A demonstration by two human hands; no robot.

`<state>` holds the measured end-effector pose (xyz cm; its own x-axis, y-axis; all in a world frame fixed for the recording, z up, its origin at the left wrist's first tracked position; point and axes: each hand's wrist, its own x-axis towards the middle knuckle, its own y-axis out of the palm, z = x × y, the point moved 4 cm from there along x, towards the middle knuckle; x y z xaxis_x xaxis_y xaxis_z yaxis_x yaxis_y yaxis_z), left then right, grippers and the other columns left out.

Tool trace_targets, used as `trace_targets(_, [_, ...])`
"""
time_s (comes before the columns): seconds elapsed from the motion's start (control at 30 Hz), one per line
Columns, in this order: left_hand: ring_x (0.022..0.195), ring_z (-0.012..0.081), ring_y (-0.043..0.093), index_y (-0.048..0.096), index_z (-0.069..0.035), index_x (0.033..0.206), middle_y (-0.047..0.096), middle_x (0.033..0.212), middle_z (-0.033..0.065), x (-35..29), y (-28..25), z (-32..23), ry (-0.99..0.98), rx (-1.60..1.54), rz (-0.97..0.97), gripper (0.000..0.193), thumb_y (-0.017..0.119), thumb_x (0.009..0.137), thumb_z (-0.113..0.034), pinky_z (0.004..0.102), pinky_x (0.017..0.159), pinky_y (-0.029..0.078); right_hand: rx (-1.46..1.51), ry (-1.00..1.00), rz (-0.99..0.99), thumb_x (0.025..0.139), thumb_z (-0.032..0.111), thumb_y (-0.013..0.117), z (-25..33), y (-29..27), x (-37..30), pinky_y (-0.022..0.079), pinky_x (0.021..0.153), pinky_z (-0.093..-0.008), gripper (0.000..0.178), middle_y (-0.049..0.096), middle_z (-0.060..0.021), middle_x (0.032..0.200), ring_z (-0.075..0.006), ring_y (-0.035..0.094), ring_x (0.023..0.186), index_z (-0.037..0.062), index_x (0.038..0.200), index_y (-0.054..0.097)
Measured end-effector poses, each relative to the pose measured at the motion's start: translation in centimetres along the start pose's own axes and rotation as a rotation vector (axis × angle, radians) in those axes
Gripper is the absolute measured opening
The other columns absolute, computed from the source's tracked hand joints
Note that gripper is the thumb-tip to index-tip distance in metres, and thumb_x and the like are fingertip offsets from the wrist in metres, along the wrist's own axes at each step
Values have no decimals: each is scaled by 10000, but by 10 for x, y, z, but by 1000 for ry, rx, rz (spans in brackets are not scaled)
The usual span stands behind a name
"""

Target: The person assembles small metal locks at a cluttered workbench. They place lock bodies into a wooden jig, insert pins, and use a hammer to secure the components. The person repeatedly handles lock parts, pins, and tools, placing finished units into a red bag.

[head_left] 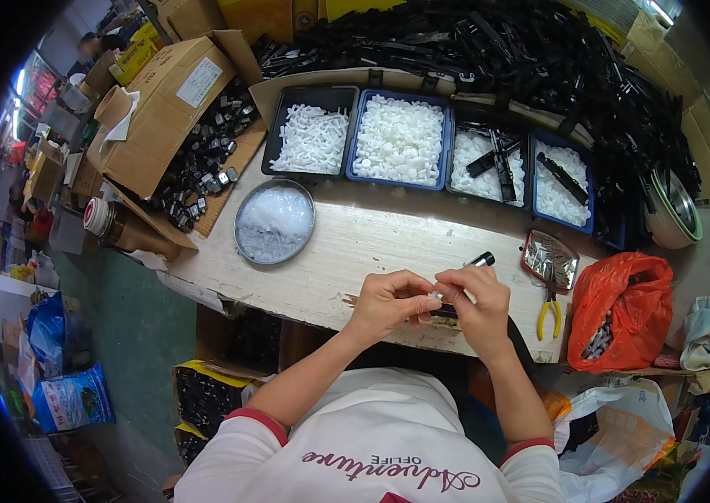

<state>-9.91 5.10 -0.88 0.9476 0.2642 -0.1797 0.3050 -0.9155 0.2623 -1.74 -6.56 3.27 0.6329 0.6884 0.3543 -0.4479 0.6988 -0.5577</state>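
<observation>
My left hand and my right hand meet at the table's near edge, their fingertips pinched together. Between them is a small whitish piece, mostly covered by the fingers. A black rod with a pale band sticks out beyond my right hand; I cannot tell whether the hand grips it or it lies behind. To the right, yellow-handled pliers rest against a red tray of small metal parts. A round metal dish with a clear, whitish heap stands to the left of my hands.
Along the back stand bins of white plastic parts, two with black pieces on top. Black parts pile up behind them. A cardboard box spills black pieces at left; a red plastic bag sits at right.
</observation>
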Motion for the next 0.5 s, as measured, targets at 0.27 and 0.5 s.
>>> trace_targets(0.27, [582, 144, 616, 598, 35, 867, 629, 727, 113, 0, -8, 9, -45, -87, -41, 125, 656, 765, -9, 234, 467, 508, -156, -234, -21, 701, 0, 653, 10, 1, -12, 360, 677, -321, 173, 634, -41, 777, -173, 579, 681, 51, 862, 612])
trace_targets(0.5, [602, 120, 589, 616, 12, 897, 628, 742, 75, -10, -14, 7, -38, -63, -88, 137, 647, 791, -68, 217, 507, 485, -196, -251, 4, 686, 26, 663, 4, 7, -17, 358, 661, -319, 125, 617, -27, 735, -161, 568, 655, 62, 790, 604])
